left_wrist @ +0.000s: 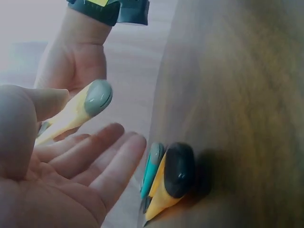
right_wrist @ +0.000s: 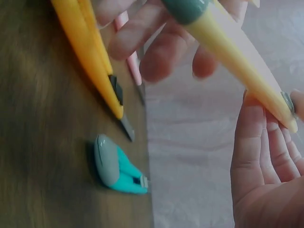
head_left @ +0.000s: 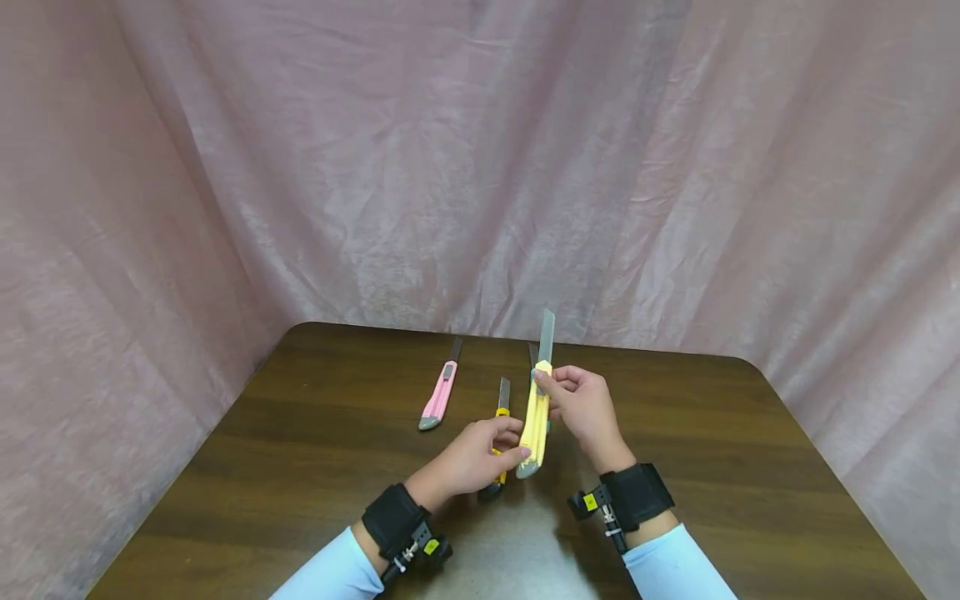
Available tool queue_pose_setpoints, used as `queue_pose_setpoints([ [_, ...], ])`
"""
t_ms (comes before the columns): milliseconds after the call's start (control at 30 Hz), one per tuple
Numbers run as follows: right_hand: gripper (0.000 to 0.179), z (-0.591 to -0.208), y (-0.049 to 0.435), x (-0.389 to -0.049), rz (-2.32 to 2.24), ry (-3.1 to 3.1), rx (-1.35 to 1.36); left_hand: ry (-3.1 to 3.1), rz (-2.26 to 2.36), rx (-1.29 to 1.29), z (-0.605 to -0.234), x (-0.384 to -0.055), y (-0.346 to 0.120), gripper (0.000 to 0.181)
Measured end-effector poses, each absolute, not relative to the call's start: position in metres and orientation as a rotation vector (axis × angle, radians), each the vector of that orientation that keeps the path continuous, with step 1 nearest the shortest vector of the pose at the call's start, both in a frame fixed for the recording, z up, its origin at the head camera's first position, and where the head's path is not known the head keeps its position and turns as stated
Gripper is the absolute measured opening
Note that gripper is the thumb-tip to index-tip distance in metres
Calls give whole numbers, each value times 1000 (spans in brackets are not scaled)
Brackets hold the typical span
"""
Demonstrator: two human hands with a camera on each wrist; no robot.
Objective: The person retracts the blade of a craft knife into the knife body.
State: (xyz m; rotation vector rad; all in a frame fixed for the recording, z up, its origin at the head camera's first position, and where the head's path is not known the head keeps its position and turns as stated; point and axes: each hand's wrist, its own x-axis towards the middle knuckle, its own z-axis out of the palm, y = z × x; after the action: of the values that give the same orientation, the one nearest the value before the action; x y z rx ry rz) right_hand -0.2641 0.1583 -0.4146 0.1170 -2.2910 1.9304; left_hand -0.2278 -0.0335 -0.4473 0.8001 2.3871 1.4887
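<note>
A pale yellow utility knife (head_left: 536,417) with a grey end cap stands tilted above the table, its long blade (head_left: 547,333) out and pointing up. My right hand (head_left: 587,408) pinches it near the slider, thumb on the front, fingers behind. At the lower end is my left hand (head_left: 480,454); its thumb overlaps the handle in the head view. Loosely spread fingers (left_wrist: 116,175) of that hand show in the left wrist view, below the end cap (left_wrist: 99,97). Partly hidden behind the left hand lies an orange-yellow utility knife (head_left: 503,410) with a black end.
A pink utility knife (head_left: 440,393) lies at the back left of the brown wooden table (head_left: 337,467), blade out. Beyond the held knife lies a teal utility knife (right_wrist: 126,171), mostly hidden in the head view. Pink curtains (head_left: 420,167) hang behind the table.
</note>
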Motion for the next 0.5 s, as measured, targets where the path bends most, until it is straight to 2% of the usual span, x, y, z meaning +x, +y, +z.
queue_pose_setpoints([
  [167, 39, -410, 160, -253, 1871, -2290, 110, 2191, 1654, 826, -450, -222, -27, 25],
  [500, 38, -401, 159, -236, 1852, -2213, 137, 1872, 1841, 883, -450, -216, -23, 22],
])
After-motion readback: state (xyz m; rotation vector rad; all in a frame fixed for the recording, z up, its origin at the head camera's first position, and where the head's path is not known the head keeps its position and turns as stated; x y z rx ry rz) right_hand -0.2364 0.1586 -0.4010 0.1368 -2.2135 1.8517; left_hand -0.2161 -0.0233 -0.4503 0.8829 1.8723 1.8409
